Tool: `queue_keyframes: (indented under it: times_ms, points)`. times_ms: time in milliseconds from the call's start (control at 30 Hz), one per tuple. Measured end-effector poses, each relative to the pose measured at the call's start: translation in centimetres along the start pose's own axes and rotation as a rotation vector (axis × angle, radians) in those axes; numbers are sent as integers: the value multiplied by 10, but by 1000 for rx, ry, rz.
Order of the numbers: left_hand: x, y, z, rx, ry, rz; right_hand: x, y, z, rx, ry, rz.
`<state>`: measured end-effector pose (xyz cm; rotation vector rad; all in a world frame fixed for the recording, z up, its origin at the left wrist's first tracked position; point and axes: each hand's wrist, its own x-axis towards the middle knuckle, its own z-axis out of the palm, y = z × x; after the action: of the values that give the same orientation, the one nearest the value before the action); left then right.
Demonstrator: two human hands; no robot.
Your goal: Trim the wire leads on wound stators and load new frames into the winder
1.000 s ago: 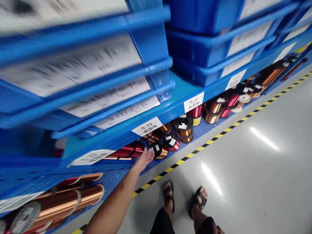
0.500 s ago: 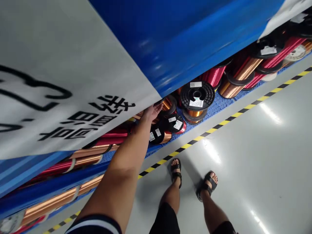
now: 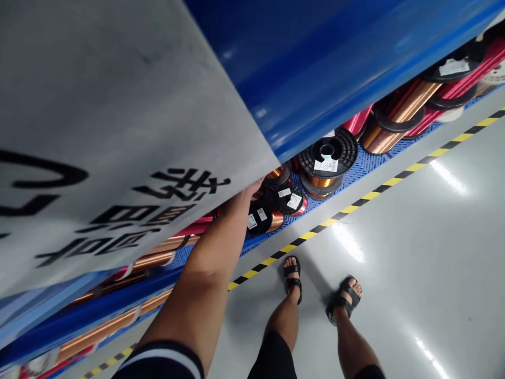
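My left hand (image 3: 254, 186) reaches under the lower edge of a white sign panel (image 3: 205, 131) with black characters. Only the back part of the hand shows; its fingers are hidden by the panel, so what they touch is out of sight. Just right of it lie small wire spools with black ends, one copper-coloured (image 3: 277, 221) and one red (image 3: 301, 206). Close to the fingers is another copper wire spool (image 3: 276, 173), partly covered. A larger black-flanged wire spool (image 3: 347, 149) with white labels stands further right. My right hand is out of the picture.
A blue beam (image 3: 315, 79) runs above the spools. They sit on a blue slatted base (image 3: 365, 163). Longer copper and red spools (image 3: 410, 108) lean at the right. Yellow-black tape (image 3: 339, 216) edges the grey floor (image 3: 414, 237), where my sandalled feet (image 3: 292, 279) stand.
My left hand has gone further under the panel; its fingers showed before and are now hidden. The view has shifted, with the panel and beam now larger.
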<state>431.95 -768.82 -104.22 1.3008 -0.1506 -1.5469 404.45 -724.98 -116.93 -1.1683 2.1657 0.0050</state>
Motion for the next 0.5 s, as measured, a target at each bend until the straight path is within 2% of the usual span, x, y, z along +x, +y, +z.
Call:
queue_keyframes:
  times_ms: [100,200,300,367,433,500]
  points:
    - [-16,9,6,-15,5,43,-1,2,-3,2,6,-5]
    - [-57,26,-5,-15,13,110,-1,2,-6,15,-3,-4]
    - [-119,38,-35,-11,55,178,-4,-2,-12,31,-13,8]
    - [-157,37,-61,6,136,187,-6,-5,-17,34,-16,26]
    - [-182,29,-86,23,198,179,-9,-8,-21,29,-20,52]
    - [-194,18,-107,27,260,142,-11,-9,-22,20,-26,78]
